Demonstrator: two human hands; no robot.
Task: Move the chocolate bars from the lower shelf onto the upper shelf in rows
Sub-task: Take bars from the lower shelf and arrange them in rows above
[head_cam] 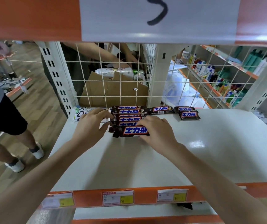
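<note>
Chocolate bar (132, 131) pinched endwise by left hand (90, 125) and right hand (156, 128), squaring row's six-o'clock end.

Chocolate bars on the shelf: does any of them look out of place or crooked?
Yes. Two short bars lie apart at the back right, overlapping, outside the main column. The front bar, held by both hands, sits slightly tilted.

The chocolate bars (135, 131) read "士力架" in white on blue. A handwritten "5" marks the white sign (158, 18) overhead. The price tags (117, 197) are unreadable.
</note>
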